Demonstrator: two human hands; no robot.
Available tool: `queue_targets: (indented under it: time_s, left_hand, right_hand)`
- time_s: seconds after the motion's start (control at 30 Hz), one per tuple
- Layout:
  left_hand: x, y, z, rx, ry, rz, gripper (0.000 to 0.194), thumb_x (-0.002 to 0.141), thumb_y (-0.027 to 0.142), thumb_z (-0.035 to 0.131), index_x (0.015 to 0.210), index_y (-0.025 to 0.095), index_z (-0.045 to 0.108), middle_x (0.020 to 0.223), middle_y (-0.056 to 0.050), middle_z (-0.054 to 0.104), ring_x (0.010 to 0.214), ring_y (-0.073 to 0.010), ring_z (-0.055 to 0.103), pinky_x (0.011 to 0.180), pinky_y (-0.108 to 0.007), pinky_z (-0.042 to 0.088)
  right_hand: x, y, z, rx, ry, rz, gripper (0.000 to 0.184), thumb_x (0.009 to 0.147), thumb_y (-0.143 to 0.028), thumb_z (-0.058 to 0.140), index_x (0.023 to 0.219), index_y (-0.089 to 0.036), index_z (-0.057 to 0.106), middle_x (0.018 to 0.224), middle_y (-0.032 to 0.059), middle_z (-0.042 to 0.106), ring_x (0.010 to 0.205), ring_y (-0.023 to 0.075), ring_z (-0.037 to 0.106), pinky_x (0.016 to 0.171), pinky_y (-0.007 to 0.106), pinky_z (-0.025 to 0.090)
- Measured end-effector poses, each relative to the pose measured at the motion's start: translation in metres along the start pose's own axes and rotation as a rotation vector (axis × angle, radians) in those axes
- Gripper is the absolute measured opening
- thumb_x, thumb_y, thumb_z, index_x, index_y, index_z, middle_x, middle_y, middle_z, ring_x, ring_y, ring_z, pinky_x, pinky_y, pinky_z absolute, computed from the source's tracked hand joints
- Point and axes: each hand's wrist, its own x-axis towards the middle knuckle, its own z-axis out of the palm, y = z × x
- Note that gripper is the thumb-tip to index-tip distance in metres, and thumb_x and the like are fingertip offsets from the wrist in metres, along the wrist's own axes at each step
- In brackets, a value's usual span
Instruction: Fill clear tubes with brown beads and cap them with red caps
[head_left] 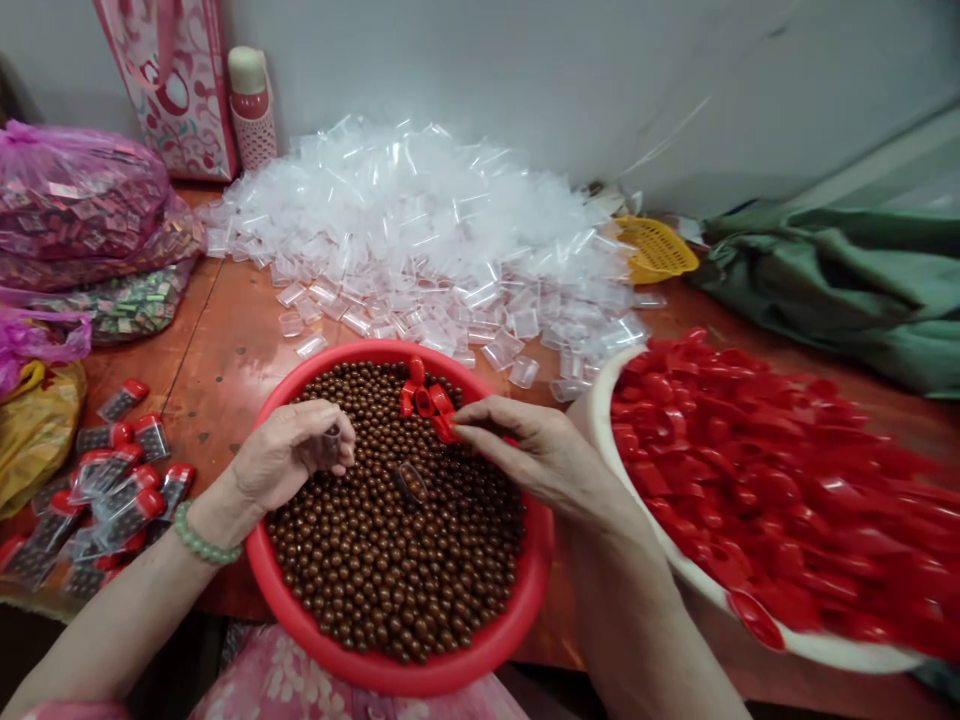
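Two hands over the basin (pixel 536 565), round, in smooth red plastic, well filled with glossy brown beads (pixel 397 570). Left hand (pixel 289 450): curled, with a small clear cup (pixel 332 440) pinched between thumb and fingers; largely covered, contents hard to make out. Right hand (pixel 536 450): thumb and forefinger pinching a red cap (pixel 445 429), partly hidden by the fingertips, beside loose caps (pixel 422 400) on the beads. Between the hands: a second cup (pixel 411 483), transparent, lying among the beads. Beyond the basin, on the reddish bench (pixel 217 330): a heap (pixel 450 220) of clear, tubular cups, indistinct toward the middle. At right: white-rimmed tub (pixel 600 410) of shiny red parts (pixel 750 470), blurred and cut off by the frame. At left: capped cups (pixel 112 490), dark-filled, overlapping; purple film bag (pixel 75 195), cut off, contents only partly legible.
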Motion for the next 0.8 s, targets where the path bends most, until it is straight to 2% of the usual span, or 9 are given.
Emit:
queue_targets:
  time_s: [0.07, 0.13, 0.23, 0.33, 0.4, 0.5, 0.6, 0.8]
  left_hand:
    - [0.0, 0.0, 0.001, 0.029, 0.025, -0.01, 0.029, 0.071, 0.039, 0.075, 0.07, 0.01, 0.068, 0.065, -0.004, 0.063, 0.059, -0.0118, 0.06, 0.052, -0.021, 0.047]
    - [0.0, 0.0, 0.002, 0.011, 0.031, -0.01, 0.033, 0.07, 0.043, 0.075, 0.074, 0.011, 0.069, 0.068, -0.004, 0.065, 0.06, -0.0123, 0.061, 0.055, -0.022, 0.049]
    - [0.001, -0.001, 0.001, 0.019, 0.003, -0.036, 0.04, 0.069, 0.049, 0.076, 0.081, 0.012, 0.07, 0.073, -0.005, 0.067, 0.065, -0.0131, 0.064, 0.059, -0.022, 0.051]
    - [0.0, -0.003, -0.001, 0.043, -0.019, -0.055, 0.043, 0.072, 0.053, 0.073, 0.083, 0.011, 0.07, 0.074, -0.006, 0.067, 0.068, -0.0125, 0.063, 0.061, -0.022, 0.05]
    - [0.0, -0.005, -0.001, 0.047, -0.012, -0.045, 0.043, 0.073, 0.053, 0.073, 0.086, 0.012, 0.069, 0.079, -0.005, 0.067, 0.071, -0.0121, 0.063, 0.063, -0.022, 0.05]
    - [0.0, -0.007, -0.001, 0.101, 0.005, -0.039, 0.038, 0.067, 0.04, 0.081, 0.091, 0.014, 0.067, 0.086, -0.003, 0.066, 0.076, -0.0113, 0.062, 0.068, -0.023, 0.05]
    - [0.002, -0.01, 0.001, 0.17, 0.019, -0.032, 0.033, 0.066, 0.03, 0.081, 0.09, 0.013, 0.067, 0.088, -0.003, 0.065, 0.078, -0.0116, 0.061, 0.07, -0.025, 0.05]
    - [0.004, -0.012, 0.0, 0.183, 0.016, -0.02, 0.026, 0.069, 0.025, 0.076, 0.089, 0.011, 0.067, 0.086, -0.004, 0.066, 0.078, -0.0121, 0.063, 0.071, -0.024, 0.049]
  right_hand:
    - [0.008, 0.003, 0.003, -0.064, 0.006, 0.017, 0.012, 0.089, -0.025, 0.057, 0.093, -0.019, 0.066, 0.085, 0.0027, 0.07, 0.075, 0.0159, 0.064, 0.071, 0.028, 0.049]
    - [0.018, 0.003, 0.01, -0.14, -0.038, -0.035, 0.013, 0.088, -0.023, 0.058, 0.098, -0.019, 0.065, 0.09, 0.0042, 0.069, 0.08, 0.0177, 0.064, 0.075, 0.03, 0.05]
    - [0.034, 0.001, 0.024, -0.316, -0.104, -0.111, 0.025, 0.086, -0.02, 0.061, 0.11, -0.017, 0.062, 0.101, 0.0087, 0.067, 0.088, 0.022, 0.064, 0.081, 0.035, 0.051]
    - [0.044, 0.002, 0.035, -0.46, -0.13, -0.129, 0.022, 0.087, -0.018, 0.057, 0.109, -0.015, 0.063, 0.102, 0.0117, 0.064, 0.09, 0.025, 0.064, 0.081, 0.038, 0.051]
    - [0.046, 0.003, 0.037, -0.443, -0.096, -0.163, 0.019, 0.089, -0.016, 0.055, 0.105, -0.015, 0.063, 0.098, 0.0112, 0.065, 0.087, 0.0239, 0.064, 0.08, 0.038, 0.052]
    - [0.041, 0.001, 0.033, -0.278, 0.032, -0.269, 0.012, 0.091, -0.017, 0.053, 0.098, -0.018, 0.063, 0.093, 0.0078, 0.065, 0.084, 0.0195, 0.064, 0.078, 0.033, 0.052]
    - [0.034, -0.002, 0.029, -0.121, 0.127, -0.353, 0.008, 0.091, -0.018, 0.054, 0.089, -0.02, 0.062, 0.093, 0.0055, 0.065, 0.087, 0.0166, 0.064, 0.081, 0.03, 0.051]
    - [0.034, 0.002, 0.033, -0.156, 0.015, -0.302, 0.016, 0.089, -0.013, 0.053, 0.102, -0.02, 0.06, 0.103, 0.0074, 0.065, 0.095, 0.0187, 0.064, 0.087, 0.033, 0.051]
